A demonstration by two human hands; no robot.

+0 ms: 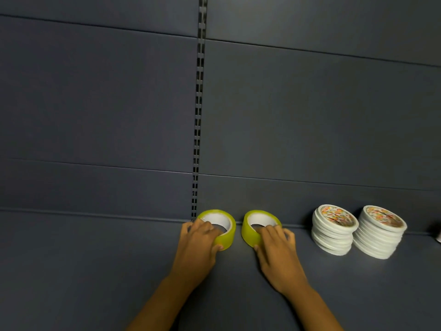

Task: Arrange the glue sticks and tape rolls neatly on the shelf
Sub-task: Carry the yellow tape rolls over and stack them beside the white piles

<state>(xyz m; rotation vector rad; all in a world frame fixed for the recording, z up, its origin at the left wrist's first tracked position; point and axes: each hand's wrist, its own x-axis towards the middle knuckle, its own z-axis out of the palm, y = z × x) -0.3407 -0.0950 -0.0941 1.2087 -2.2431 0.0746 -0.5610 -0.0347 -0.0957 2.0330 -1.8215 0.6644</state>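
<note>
Two yellow-green tape rolls with white cores lie flat side by side at the back of the dark shelf (95,259). My left hand (199,242) grips the left tape roll (228,232), fingers over its rim into the core and thumb on its outer side. My right hand (276,249) grips the right tape roll (248,231) the same way. A small gap separates the two rolls. No glue sticks are in view.
Two stacks of flat white round tape packs with colourful printed tops, the left stack (334,229) and the right stack (380,231), stand to the right against the back panel. A slotted upright (198,115) runs up the back wall. A small white object (438,237) shows at the right edge.
</note>
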